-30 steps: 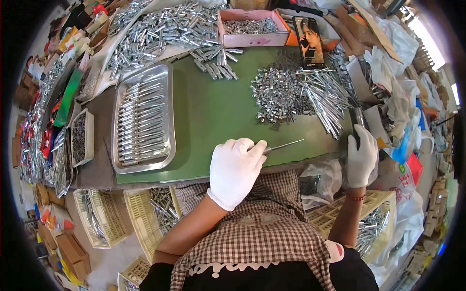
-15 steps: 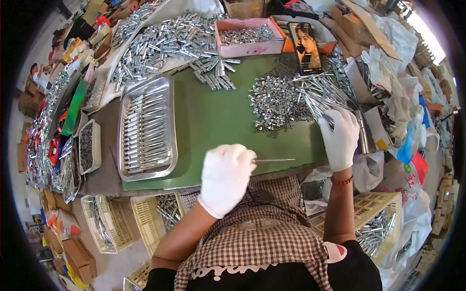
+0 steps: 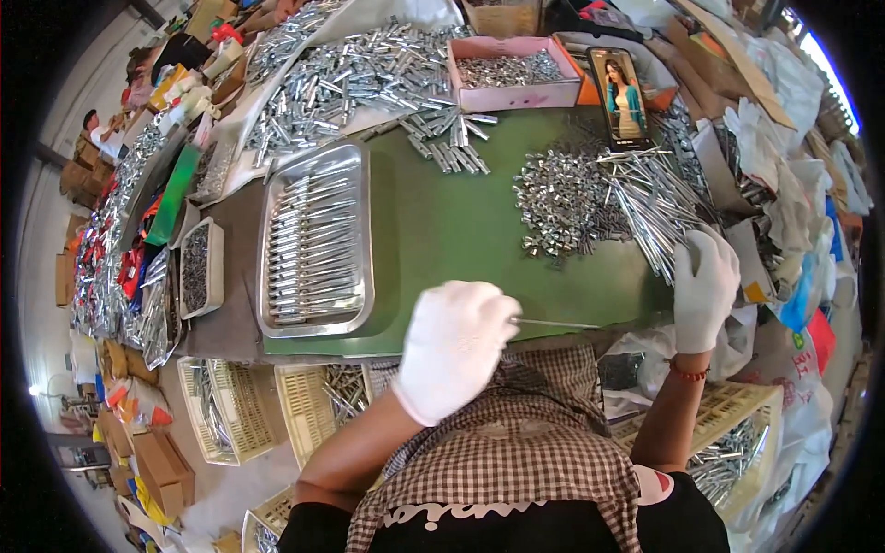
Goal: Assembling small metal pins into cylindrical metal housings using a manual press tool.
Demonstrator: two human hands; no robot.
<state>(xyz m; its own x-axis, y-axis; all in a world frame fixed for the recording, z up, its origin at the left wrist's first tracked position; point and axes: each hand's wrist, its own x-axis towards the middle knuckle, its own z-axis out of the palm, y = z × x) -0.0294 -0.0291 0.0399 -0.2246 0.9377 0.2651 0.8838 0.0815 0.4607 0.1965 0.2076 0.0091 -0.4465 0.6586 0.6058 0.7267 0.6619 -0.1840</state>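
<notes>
My left hand [image 3: 452, 346], in a white glove, pinches a thin metal rod [image 3: 558, 323] that points right, just above the near edge of the green mat [image 3: 442, 230]. My right hand [image 3: 703, 286], also gloved, rests on the near end of a heap of long metal rods [image 3: 650, 207] at the mat's right side; whether its fingers hold any I cannot tell. Left of those rods lies a pile of small metal clips [image 3: 558, 198]. A steel tray [image 3: 313, 244] with rods laid in rows sits at the mat's left.
A pink box [image 3: 512, 74] of small metal parts and a phone [image 3: 622, 97] stand at the back. Loose metal tubes [image 3: 350, 74] heap at the back left. A small tray of dark parts [image 3: 196, 267] lies at the left. Yellow baskets [image 3: 267, 405] sit below the table edge.
My right hand rose from the table's right edge to the heap of long rods, then drew back slightly toward its near end. My left hand with the thin rod stayed near the front edge.
</notes>
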